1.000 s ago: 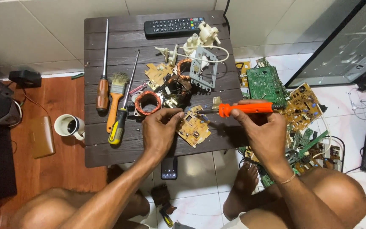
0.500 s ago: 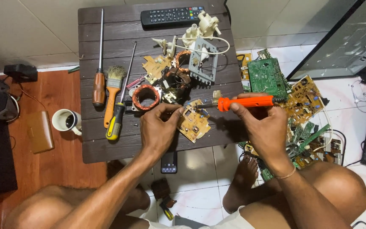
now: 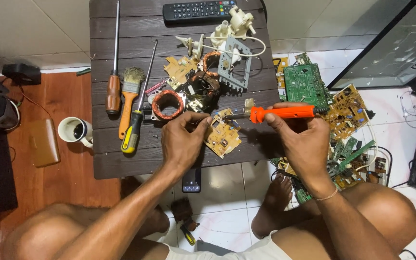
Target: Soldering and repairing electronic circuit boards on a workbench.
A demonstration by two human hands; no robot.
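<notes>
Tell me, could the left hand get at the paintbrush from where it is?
Probably yes. The left hand rests on the small board, and the paintbrush lies flat further left on the table, with only a screwdriver lying between them.

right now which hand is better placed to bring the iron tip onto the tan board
Right. The right hand already grips the orange soldering iron, tip over the tan circuit board; the left hand only steadies the board's edge.
</notes>
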